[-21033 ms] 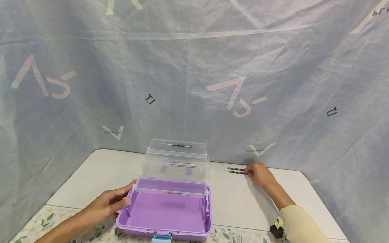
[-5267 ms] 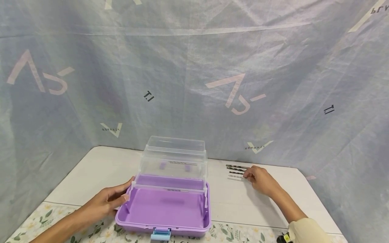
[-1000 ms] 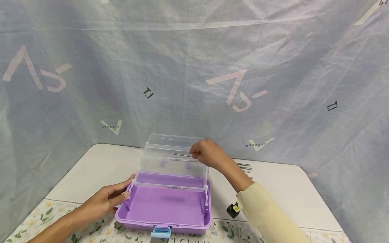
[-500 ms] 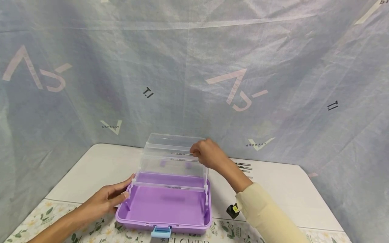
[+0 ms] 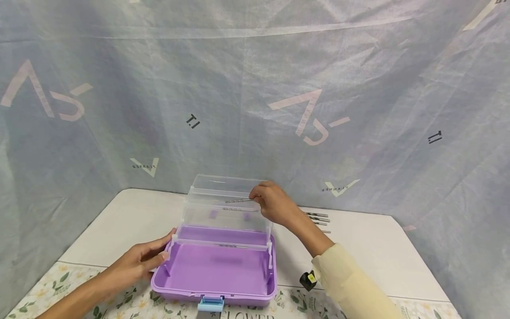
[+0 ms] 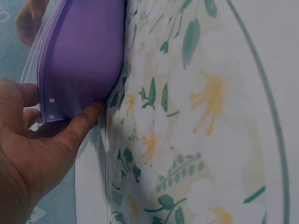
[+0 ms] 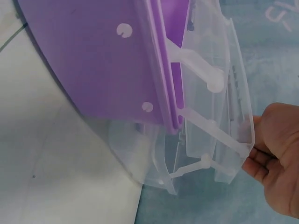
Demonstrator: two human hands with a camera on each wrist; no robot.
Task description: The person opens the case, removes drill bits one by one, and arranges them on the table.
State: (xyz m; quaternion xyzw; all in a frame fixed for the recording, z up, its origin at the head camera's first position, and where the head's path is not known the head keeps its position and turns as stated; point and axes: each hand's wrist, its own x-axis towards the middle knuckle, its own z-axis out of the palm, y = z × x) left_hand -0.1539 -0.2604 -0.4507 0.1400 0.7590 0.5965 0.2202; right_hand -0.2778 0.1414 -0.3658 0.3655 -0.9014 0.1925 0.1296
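A purple toolbox (image 5: 215, 292) with a blue latch (image 5: 211, 304) stands open, its clear stepped trays (image 5: 227, 192) raised behind the base. My left hand (image 5: 141, 261) holds the box's left side; in the left wrist view its fingers and thumb span the corner. Over the upper tray, my right hand (image 5: 272, 204) pinches the right end of a thin drill bit (image 5: 238, 200), which tilts slightly. Another slim drill bit (image 5: 240, 209) lies in the tray below, and one more bit (image 5: 233, 247) shows in the lowest tray. In the right wrist view, the tray wall partly hides the fingertips.
Several drill bits (image 5: 320, 219) lie in a row on the white table (image 5: 358, 252), right of the box, partly behind the right forearm. A floral cloth (image 5: 67, 288) covers the front. A grey printed sheet (image 5: 231, 88) hangs behind. A small black device (image 5: 308, 280) hangs at the right wrist.
Since the earliest frame, bits have left the trays and more lie on the table. Over the last second, the pinched bit's right end has risen slightly. The left hand stays on the box.
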